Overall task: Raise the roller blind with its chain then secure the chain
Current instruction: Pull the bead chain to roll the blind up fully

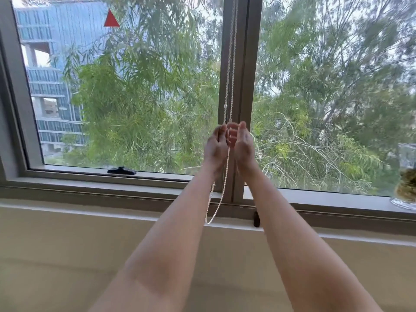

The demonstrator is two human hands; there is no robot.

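Note:
A white bead chain [230, 70] hangs in two strands down the window's middle post [244, 64]. Both my hands are raised side by side in front of the post. My left hand [217, 145] has its fingertips closed on the chain. My right hand [243, 143] is beside it, its fingers curled toward the strands; its grip is hard to make out. Below the hands the chain drops in a loose loop [210, 212] to sill height. The blind itself is out of view above the frame. A small dark hook [256, 219] sits on the sill edge under my right forearm.
A black window latch [121, 170] lies on the lower frame at left. A glass vase [406, 176] with dried plants stands on the sill at far right. Trees and a building show through the glass. A beige wall runs below the sill.

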